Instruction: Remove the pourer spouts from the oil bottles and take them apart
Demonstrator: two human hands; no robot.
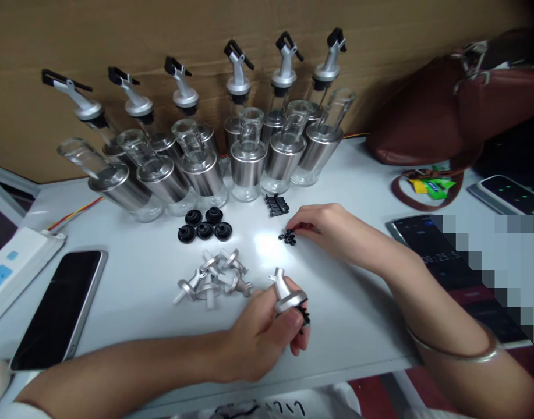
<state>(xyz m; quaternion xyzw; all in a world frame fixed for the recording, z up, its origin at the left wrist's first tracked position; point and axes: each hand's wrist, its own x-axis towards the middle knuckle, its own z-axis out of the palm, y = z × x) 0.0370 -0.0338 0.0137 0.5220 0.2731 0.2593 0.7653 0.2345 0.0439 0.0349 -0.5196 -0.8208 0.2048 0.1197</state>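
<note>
My left hand (267,331) is closed around a silver pourer spout (285,291) with a black stopper (302,317) at its base. Over a small pile of black rings (287,237), my right hand (321,224) reaches with fingertips pinched together at the pile's edge; whether a ring is between them is hidden. Black lever pieces (277,205) lie just behind the pile. Loose silver spouts (212,279) are heaped left of my left hand, and several black stoppers (205,230) sit behind them.
Open-necked glass bottles (248,166) with metal bands stand in a row. Behind them are bottles topped with pourers (238,84). A phone (59,308) and power strip (13,273) lie left; a brown bag (424,116) and a phone with a timer (424,244) lie right.
</note>
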